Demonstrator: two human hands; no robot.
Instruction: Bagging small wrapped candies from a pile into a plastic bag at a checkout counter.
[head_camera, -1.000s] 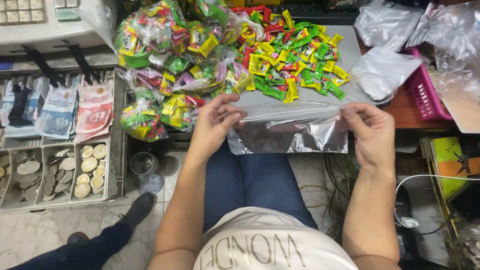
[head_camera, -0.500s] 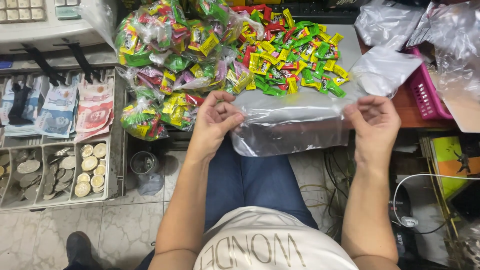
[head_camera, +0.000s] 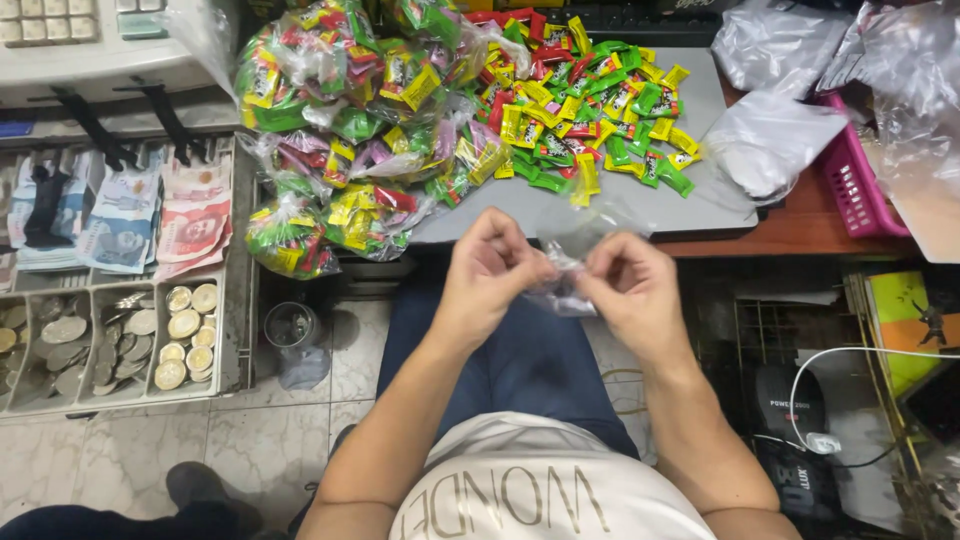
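My left hand (head_camera: 487, 272) and my right hand (head_camera: 630, 290) are close together over my lap, both pinching a small clear plastic bag (head_camera: 572, 245) that is bunched between them. Just beyond the hands lies a heap of loose wrapped candies (head_camera: 590, 110) in green, yellow and red on a grey board (head_camera: 700, 205). To its left are several clear bags filled with candies (head_camera: 350, 130).
An open cash drawer (head_camera: 235, 300) at left holds banknotes (head_camera: 150, 215) and coins (head_camera: 185, 335), below a cash register (head_camera: 90, 40). Empty clear bags (head_camera: 775, 135) and a pink basket (head_camera: 855, 170) sit at right. A white cable (head_camera: 830, 390) and a jar (head_camera: 290, 325) are near the floor.
The clear bag was stretched wide between my hands; both hands have moved together and the bag is now crumpled small between the fingers.
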